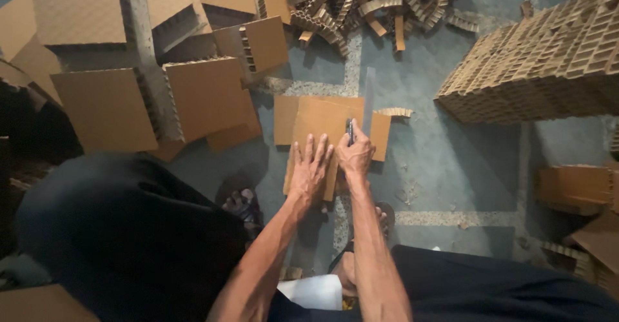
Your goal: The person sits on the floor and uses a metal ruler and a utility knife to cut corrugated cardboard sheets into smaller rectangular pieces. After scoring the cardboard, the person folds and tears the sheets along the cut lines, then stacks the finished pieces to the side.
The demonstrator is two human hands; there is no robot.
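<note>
Cardboard sheet (316, 125) lies flat on the grey floor (451, 167) before my knees. My left hand (309, 170) presses it down, fingers spread wide; my right hand (355, 156) is closed around a knife (350, 130), beside a long straightedge (368, 99). Honeycomb offcuts (361, 3) are heaped beyond.

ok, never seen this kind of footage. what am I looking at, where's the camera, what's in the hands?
There is no machine here: one camera sits on a person's head and looks down at their two bare arms. The left hand lies flat, pressing a honeycomb cardboard sheet onto the grey floor. The right hand grips a long knife whose blade runs along the sheet. A cut-off strip lies at the sheet's edge. More cardboard slabs lie at the left, a stack of honeycomb blocks at the right, and a heap of scrap strips at the top.
</note>
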